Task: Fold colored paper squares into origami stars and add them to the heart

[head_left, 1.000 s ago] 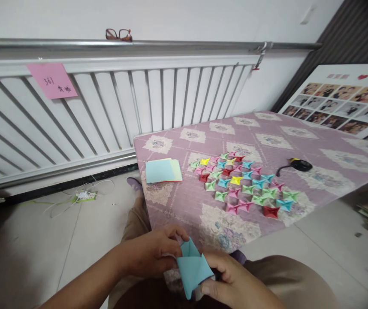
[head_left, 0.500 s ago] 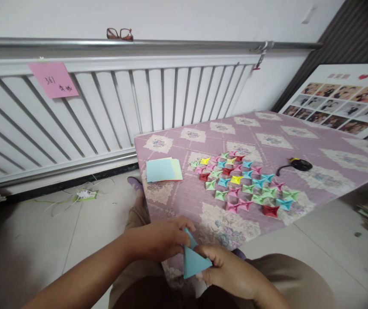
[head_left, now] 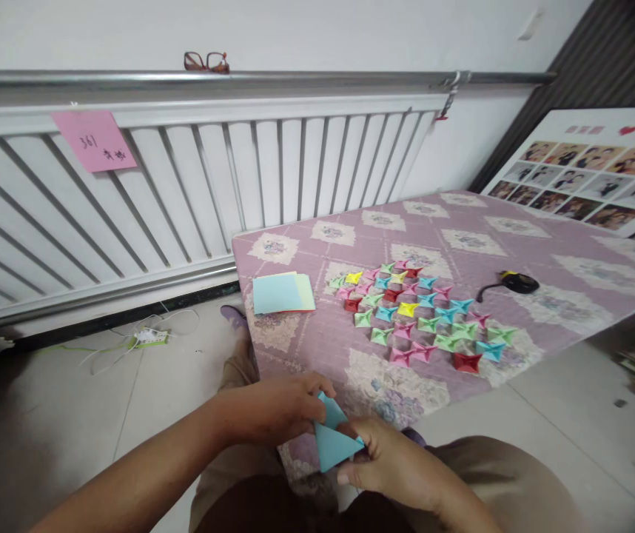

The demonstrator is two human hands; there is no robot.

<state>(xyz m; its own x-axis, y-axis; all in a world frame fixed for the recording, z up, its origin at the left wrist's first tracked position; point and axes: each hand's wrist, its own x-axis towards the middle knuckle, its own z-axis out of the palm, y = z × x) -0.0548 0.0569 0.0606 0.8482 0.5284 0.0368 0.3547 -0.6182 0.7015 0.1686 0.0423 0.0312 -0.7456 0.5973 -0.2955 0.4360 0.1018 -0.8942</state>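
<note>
Between my hands is a piece of blue folded paper [head_left: 333, 446], partly folded into triangular flaps, over the table's near edge. My left hand [head_left: 289, 409] is closed on its left side, thumb and fingers pinching the upper flap. At its right corner my right hand [head_left: 381, 455] grips the paper, the thumb below and the fingers above. Several small folded paper pieces [head_left: 407, 310] in pink, green, blue, yellow and red stand in rows on the table beyond. A stack of square paper sheets [head_left: 276, 295], light blue on top, lies to their left.
A purple floral cloth covers the table [head_left: 317, 348]. A black cable bundle [head_left: 519, 283] lies at its right. Behind stands a white radiator [head_left: 273, 163] with a pink note [head_left: 94, 141]; glasses [head_left: 206, 62] rest on the pipe. A power strip [head_left: 151, 337] with cables is on the floor.
The blue paper has tilted slightly upward in my hands, and its upper flap shows more. My right thumb has shifted a little along its lower edge. The things on the table stay put.
</note>
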